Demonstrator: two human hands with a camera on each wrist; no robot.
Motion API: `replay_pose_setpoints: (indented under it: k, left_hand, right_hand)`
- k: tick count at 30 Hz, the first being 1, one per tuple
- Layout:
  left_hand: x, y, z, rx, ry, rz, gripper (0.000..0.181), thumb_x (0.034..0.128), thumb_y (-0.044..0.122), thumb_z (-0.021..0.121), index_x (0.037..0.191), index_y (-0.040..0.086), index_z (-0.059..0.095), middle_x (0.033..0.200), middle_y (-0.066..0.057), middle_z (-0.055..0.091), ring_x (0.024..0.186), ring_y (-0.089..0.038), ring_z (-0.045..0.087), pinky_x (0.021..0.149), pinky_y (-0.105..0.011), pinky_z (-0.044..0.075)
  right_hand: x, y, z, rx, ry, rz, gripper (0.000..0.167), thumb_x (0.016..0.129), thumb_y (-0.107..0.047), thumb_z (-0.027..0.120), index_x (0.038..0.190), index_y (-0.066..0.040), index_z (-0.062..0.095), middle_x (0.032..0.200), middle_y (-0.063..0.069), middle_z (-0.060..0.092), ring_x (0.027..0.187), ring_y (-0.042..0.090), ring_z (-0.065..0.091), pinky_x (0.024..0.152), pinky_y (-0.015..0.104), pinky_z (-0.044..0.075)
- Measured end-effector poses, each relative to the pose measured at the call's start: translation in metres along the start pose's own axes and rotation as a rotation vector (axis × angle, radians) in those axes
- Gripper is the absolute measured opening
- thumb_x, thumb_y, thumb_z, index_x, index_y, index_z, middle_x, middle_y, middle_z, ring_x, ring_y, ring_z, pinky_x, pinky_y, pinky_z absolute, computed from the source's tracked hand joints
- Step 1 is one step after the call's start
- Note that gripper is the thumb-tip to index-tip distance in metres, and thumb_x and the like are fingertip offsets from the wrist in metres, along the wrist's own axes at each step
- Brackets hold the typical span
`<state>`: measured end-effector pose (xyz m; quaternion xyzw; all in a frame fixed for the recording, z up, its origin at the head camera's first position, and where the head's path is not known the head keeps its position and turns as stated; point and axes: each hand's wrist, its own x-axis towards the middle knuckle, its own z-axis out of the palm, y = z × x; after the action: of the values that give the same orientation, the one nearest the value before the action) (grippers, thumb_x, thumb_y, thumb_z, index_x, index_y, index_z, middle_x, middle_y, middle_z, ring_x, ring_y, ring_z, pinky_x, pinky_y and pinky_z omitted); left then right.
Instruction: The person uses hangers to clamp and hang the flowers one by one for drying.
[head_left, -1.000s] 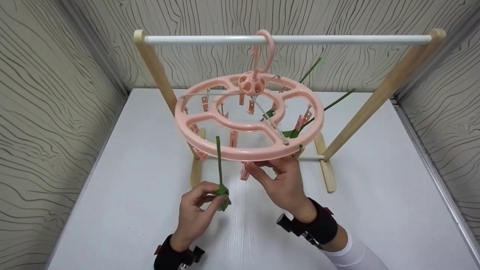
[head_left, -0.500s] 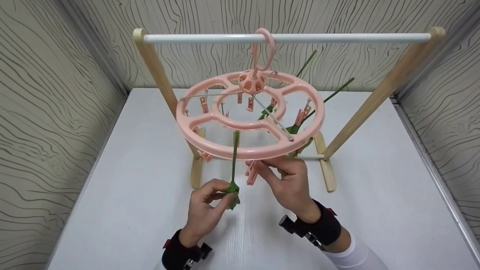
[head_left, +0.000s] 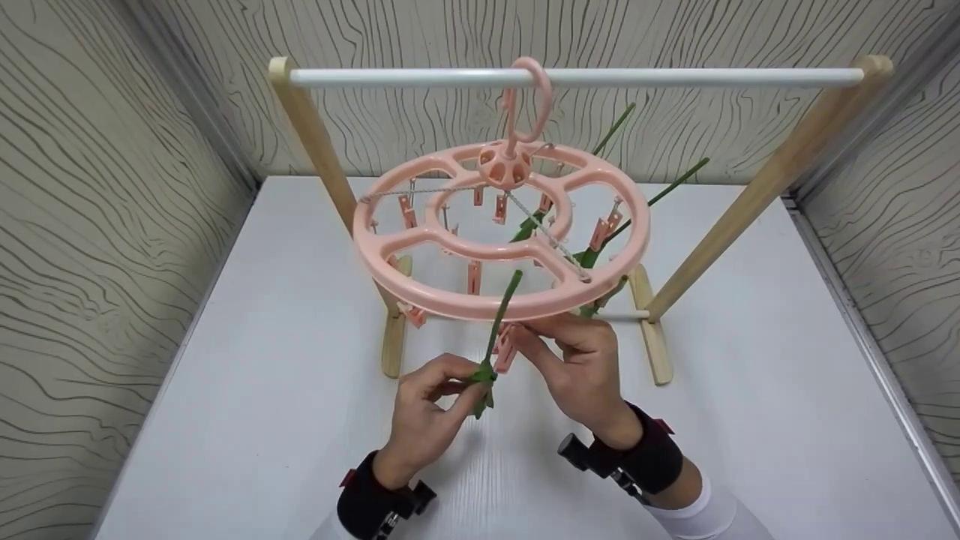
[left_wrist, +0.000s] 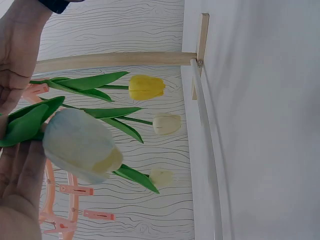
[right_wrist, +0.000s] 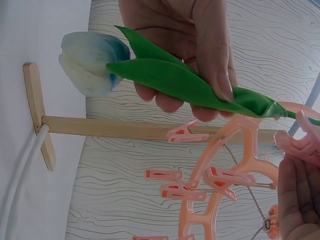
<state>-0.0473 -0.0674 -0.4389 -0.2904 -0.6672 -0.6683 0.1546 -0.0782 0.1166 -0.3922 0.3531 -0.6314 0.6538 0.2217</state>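
Note:
My left hand [head_left: 431,416] pinches an artificial tulip [head_left: 501,322] by its green leaves, stem pointing up and bloom down. In the right wrist view its pale blue-white bloom [right_wrist: 92,62] hangs below the fingers. At the front rim of a round pink drying hanger [head_left: 450,304], my right hand [head_left: 581,367] pinches a pink clothespin [head_left: 504,354]. The upper stem lies close beside this clothespin; whether it sits between the jaws I cannot tell. Hanging bloom-down from the hanger are a yellow tulip [left_wrist: 146,87] and two whitish tulips, one of them a cream tulip [left_wrist: 166,124].
The hanger hooks over a white rod [head_left: 675,77] held by a wooden stand [head_left: 757,195] on a white table [head_left: 285,420]. Several more pink clothespins dangle around the ring, such as one clothespin [head_left: 474,277] near its middle. Wood-patterned panels stand behind and beside the table.
My left hand has moved right with the tulip, bringing its stem, now tilted right, up to the clothespin. The right hand has shifted slightly right, still holding the clothespin, and the hanger has swayed a little.

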Motion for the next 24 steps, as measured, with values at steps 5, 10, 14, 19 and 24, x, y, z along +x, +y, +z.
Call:
replay_pose_setpoints:
  k: [5,10,14,19,24]
  left_hand:
    - [0.004,-0.002,0.006,-0.02,-0.006,-0.011,0.018,0.0831,-0.016,0.066,0.093,-0.001,0.065,0.086,-0.013,0.068,0.075,-0.024,0.069,0.062,-0.037,0.059]
    - [0.006,-0.003,0.01,-0.019,0.005,-0.032,0.012,0.0855,-0.011,0.067,0.092,-0.001,0.066,0.085,-0.014,0.067,0.076,-0.025,0.069,0.063,-0.038,0.059]
    - [0.007,-0.003,0.013,-0.022,0.004,-0.032,0.012,0.0852,-0.011,0.067,0.091,-0.001,0.066,0.084,-0.015,0.067,0.077,-0.025,0.069,0.062,-0.038,0.059]
    - [0.008,-0.002,0.016,-0.022,0.002,-0.035,0.013,0.0849,-0.011,0.068,0.091,0.0,0.067,0.083,-0.015,0.067,0.076,-0.024,0.069,0.062,-0.037,0.059]
    - [0.009,-0.001,0.018,-0.016,-0.002,-0.035,0.014,0.084,-0.012,0.068,0.091,0.0,0.068,0.083,-0.013,0.068,0.074,-0.024,0.069,0.062,-0.036,0.059]
  right_hand:
    - [-0.001,0.0,0.0,-0.013,0.003,-0.003,0.026,0.083,0.018,0.064,0.106,0.008,0.07,0.093,0.021,0.071,0.095,0.028,0.069,0.081,0.035,0.057]
    - [-0.002,0.001,-0.001,-0.004,0.017,0.015,0.027,0.082,0.019,0.064,0.106,0.008,0.07,0.093,0.021,0.071,0.096,0.031,0.068,0.082,0.036,0.056]
    - [-0.004,0.001,-0.002,0.008,0.028,0.026,0.027,0.082,0.021,0.063,0.105,0.01,0.07,0.095,0.021,0.071,0.096,0.029,0.069,0.082,0.037,0.056]
    - [-0.005,0.003,-0.003,0.017,0.033,0.029,0.027,0.081,0.022,0.063,0.105,0.011,0.069,0.097,0.019,0.071,0.093,0.027,0.069,0.081,0.037,0.057]
    - [-0.006,0.003,-0.004,0.023,0.037,0.033,0.029,0.08,0.023,0.063,0.105,0.01,0.07,0.098,0.02,0.071,0.094,0.028,0.069,0.082,0.039,0.056]
